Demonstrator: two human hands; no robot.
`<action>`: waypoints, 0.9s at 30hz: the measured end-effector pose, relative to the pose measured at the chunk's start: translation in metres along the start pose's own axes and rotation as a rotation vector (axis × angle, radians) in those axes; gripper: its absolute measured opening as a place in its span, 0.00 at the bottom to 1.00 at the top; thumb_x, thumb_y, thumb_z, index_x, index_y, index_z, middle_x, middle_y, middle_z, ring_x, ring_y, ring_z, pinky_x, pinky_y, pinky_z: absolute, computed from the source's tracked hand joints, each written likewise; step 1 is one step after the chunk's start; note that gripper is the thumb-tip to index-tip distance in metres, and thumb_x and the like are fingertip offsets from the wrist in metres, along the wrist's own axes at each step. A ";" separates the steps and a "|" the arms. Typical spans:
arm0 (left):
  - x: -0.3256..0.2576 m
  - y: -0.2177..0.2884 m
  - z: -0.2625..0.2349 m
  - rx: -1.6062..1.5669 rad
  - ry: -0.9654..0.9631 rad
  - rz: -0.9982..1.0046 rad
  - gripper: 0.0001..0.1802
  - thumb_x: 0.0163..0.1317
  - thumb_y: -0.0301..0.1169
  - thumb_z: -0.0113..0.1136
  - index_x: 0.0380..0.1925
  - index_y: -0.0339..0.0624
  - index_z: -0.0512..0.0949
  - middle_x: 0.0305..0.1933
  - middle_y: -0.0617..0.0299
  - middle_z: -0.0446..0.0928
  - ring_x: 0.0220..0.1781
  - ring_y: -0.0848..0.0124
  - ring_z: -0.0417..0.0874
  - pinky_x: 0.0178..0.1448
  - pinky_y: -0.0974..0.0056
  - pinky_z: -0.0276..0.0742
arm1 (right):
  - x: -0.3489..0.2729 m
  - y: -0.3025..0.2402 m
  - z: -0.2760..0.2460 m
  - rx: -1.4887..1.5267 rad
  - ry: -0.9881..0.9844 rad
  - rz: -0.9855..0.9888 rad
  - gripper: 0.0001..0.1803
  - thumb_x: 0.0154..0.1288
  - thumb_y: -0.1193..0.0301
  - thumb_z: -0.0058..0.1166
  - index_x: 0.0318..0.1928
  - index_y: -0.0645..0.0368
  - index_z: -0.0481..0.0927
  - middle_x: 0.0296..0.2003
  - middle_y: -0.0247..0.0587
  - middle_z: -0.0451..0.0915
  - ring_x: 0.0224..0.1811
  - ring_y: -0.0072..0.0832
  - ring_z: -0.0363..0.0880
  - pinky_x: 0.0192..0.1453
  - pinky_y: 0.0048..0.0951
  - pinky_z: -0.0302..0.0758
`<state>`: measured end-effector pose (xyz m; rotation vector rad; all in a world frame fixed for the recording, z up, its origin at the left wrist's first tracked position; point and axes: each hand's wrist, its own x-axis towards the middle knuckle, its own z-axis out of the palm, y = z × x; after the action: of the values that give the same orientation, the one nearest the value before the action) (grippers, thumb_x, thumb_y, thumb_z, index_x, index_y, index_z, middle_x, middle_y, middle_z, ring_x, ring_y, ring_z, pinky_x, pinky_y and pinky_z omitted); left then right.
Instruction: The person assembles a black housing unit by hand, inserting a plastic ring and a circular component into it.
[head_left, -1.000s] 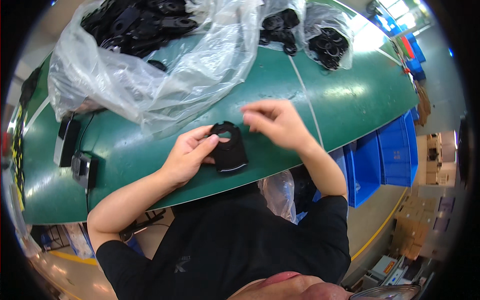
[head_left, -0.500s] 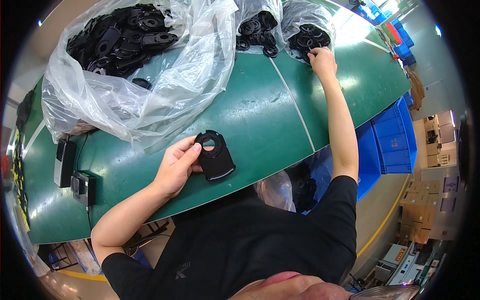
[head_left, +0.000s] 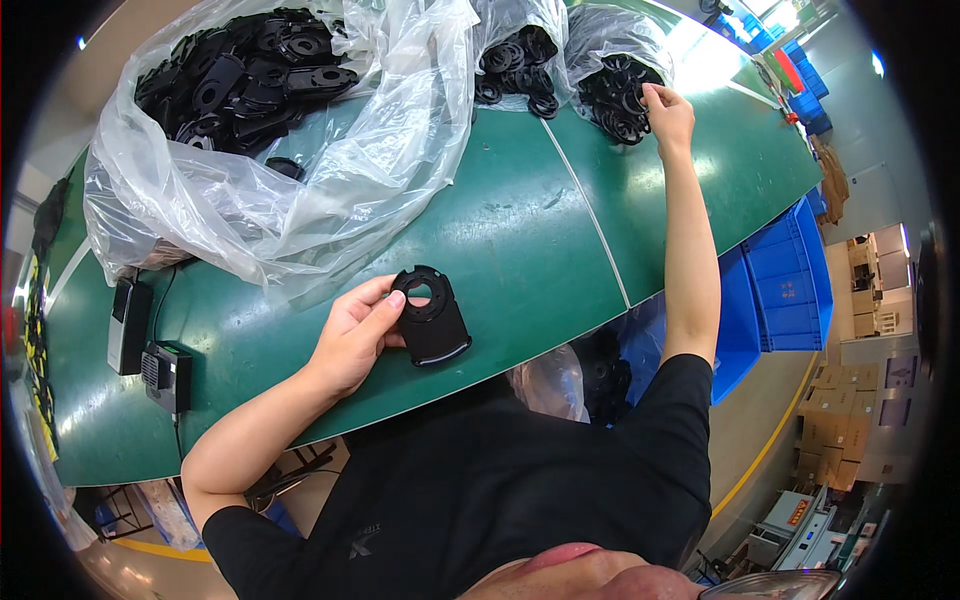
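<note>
My left hand (head_left: 358, 330) pinches a black plastic housing part (head_left: 436, 335) by the side of its round, holed end, above the near part of the green table (head_left: 520, 240). The thumb lies on its ring and the flat end points toward me. Far to the right, my right hand (head_left: 670, 115) is closed at the mouth of a clear bag (head_left: 612, 30) of black rings (head_left: 622, 95). Thumb and forefinger meet at the edge of a ring in that pile. Whether it is loose from the others is hard to see.
A large clear bag (head_left: 400, 170) full of black housing parts (head_left: 250, 80) spreads over the far left. Beside the ring bag stands another bag of rings (head_left: 520, 65). Two small black devices (head_left: 168, 375) with a cable sit at left. Blue crates (head_left: 785, 285) stand off the right edge.
My right hand has shifted right and slightly up along the ring bag's mouth, and rings have spilled forward there. My left hand keeps its hold on the housing part almost unmoved.
</note>
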<state>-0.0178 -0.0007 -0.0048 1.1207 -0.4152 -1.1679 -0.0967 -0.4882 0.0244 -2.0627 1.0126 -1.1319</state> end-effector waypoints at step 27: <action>-0.001 -0.002 -0.002 0.032 -0.039 0.014 0.18 0.67 0.35 0.47 0.52 0.37 0.70 0.45 0.60 0.77 0.42 0.75 0.79 0.43 0.69 0.77 | -0.008 -0.002 -0.024 -0.115 -0.254 0.053 0.14 0.56 0.65 0.59 0.39 0.61 0.83 0.26 0.35 0.82 0.28 0.18 0.75 0.34 0.22 0.71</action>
<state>-0.0180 0.0013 -0.0069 1.1223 -0.4719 -1.1760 -0.1197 -0.4834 0.0346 -2.1888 1.0189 -0.7761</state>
